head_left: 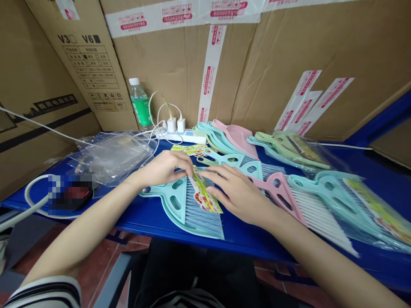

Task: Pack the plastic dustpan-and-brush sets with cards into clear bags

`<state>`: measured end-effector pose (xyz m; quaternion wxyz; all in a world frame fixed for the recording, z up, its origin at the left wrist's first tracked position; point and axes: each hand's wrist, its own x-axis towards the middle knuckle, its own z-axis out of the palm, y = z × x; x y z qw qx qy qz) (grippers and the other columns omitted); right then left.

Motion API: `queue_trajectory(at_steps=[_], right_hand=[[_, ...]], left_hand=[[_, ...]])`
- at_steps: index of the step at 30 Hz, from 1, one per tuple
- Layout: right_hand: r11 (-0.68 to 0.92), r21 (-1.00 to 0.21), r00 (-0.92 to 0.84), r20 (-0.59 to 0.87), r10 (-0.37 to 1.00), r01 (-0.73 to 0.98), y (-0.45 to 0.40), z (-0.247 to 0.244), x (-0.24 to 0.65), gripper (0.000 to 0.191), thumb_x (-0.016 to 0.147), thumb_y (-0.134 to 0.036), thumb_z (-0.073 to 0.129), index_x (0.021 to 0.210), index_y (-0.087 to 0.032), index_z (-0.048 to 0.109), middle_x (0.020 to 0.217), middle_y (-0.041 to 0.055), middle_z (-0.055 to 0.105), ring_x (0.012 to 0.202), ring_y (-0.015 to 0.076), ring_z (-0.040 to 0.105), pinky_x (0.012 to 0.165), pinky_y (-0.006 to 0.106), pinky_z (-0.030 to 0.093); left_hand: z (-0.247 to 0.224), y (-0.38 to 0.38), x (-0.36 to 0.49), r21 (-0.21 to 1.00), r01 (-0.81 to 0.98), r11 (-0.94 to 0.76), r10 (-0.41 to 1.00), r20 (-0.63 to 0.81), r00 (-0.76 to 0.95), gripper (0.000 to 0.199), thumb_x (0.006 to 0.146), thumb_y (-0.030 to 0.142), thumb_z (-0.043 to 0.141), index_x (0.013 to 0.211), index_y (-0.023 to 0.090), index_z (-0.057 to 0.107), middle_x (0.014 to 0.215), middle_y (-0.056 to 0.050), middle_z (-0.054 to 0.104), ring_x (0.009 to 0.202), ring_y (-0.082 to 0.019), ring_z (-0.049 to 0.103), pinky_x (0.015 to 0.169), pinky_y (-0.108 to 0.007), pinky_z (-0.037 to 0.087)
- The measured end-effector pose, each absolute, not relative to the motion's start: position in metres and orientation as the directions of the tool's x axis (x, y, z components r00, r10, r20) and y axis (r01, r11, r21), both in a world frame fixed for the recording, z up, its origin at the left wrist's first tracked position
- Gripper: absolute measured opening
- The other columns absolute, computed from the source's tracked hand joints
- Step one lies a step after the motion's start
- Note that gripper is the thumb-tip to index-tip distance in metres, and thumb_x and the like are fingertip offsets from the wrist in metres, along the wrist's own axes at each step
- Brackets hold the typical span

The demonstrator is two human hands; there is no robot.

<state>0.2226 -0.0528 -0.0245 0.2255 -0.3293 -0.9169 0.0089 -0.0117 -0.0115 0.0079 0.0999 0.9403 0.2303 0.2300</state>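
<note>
A mint-green dustpan [175,216] lies near the table's front edge, with a matching brush [202,218] nested on it. Over the brush bristles is a yellow-green printed card [205,196]. My left hand [167,167] has its fingers pinched at the card's upper end. From the other side, my right hand [236,192] touches the card with its thumb and fingertips, its fingers stretched out and apart. Just beyond my hands are another mint brush [224,158] and more printed cards [188,149]. A pink brush [276,188] with white bristles lies right of my right hand.
Bagged dustpan sets [337,201] lie at the right; stacked loose dustpans [236,134] stand at the back. Clear plastic bags [118,154], a power strip [192,137] with cables and a bottle [140,107] are at the left. Cardboard boxes [180,64] wall the back.
</note>
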Motion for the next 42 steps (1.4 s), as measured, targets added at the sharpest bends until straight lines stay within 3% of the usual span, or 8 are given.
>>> queue_trajectory(at_steps=[9,15,22,28,33,42], right_hand=[[0.852,-0.038,-0.780,0.383,0.494,0.521,-0.051,-0.029,0.224,0.036,0.097,-0.040,0.048,0.120,-0.016,0.063,0.119,0.0157,0.064,0.116,0.0321,0.056,0.093,0.056,0.051],[0.842,-0.023,-0.788,0.340,0.514,0.539,-0.053,-0.028,0.222,0.042,0.094,-0.044,0.053,0.125,-0.018,0.061,0.125,0.0159,0.063,0.123,0.0335,0.053,0.095,0.056,0.050],[0.833,0.011,-0.800,0.285,0.528,0.554,-0.051,-0.033,0.222,0.054,0.093,-0.050,0.052,0.130,-0.010,0.058,0.134,0.0195,0.059,0.131,0.0360,0.048,0.103,0.058,0.044],[0.830,0.003,-0.805,0.242,0.541,0.558,-0.051,-0.037,0.222,0.060,0.096,-0.051,0.047,0.133,-0.005,0.056,0.136,0.0210,0.058,0.134,0.0364,0.044,0.108,0.058,0.038],[0.825,-0.010,-0.801,0.233,0.552,0.565,-0.051,-0.037,0.222,0.061,0.096,-0.054,0.042,0.138,-0.010,0.052,0.140,0.0171,0.057,0.136,0.0354,0.042,0.108,0.060,0.037],[0.828,-0.041,-0.810,0.181,0.557,0.560,-0.055,-0.036,0.223,0.086,0.087,-0.071,0.046,0.144,-0.006,0.044,0.148,0.0210,0.047,0.139,0.0400,0.037,0.111,0.062,0.031]], left_hand=[[-0.004,-0.015,-0.003,0.310,0.358,-0.881,0.448,0.299,0.843,0.024,0.088,0.011,0.054,0.080,0.021,0.074,0.085,-0.004,0.070,0.084,-0.016,0.063,0.082,-0.031,0.052],[-0.006,-0.014,-0.003,0.314,0.298,-0.901,0.393,0.306,0.867,0.032,0.089,0.004,0.047,0.086,0.019,0.075,0.092,-0.006,0.070,0.088,-0.015,0.064,0.085,-0.030,0.052],[-0.006,-0.017,-0.001,0.318,0.318,-0.893,0.401,0.243,0.883,0.039,0.084,-0.003,0.043,0.093,0.020,0.075,0.096,-0.005,0.072,0.090,-0.015,0.066,0.087,-0.030,0.053],[-0.003,-0.016,-0.003,0.266,0.375,-0.888,0.435,0.227,0.871,0.031,0.087,0.003,0.047,0.098,0.018,0.073,0.098,-0.006,0.073,0.088,-0.016,0.067,0.083,-0.029,0.053],[-0.001,-0.014,-0.008,0.230,0.416,-0.880,0.463,0.223,0.858,0.024,0.092,0.013,0.051,0.100,0.018,0.072,0.096,-0.006,0.072,0.087,-0.017,0.066,0.081,-0.030,0.052],[0.002,-0.012,-0.012,0.221,0.427,-0.877,0.471,0.218,0.855,0.021,0.091,0.016,0.053,0.097,0.019,0.073,0.094,-0.006,0.073,0.087,-0.017,0.065,0.082,-0.031,0.052]])
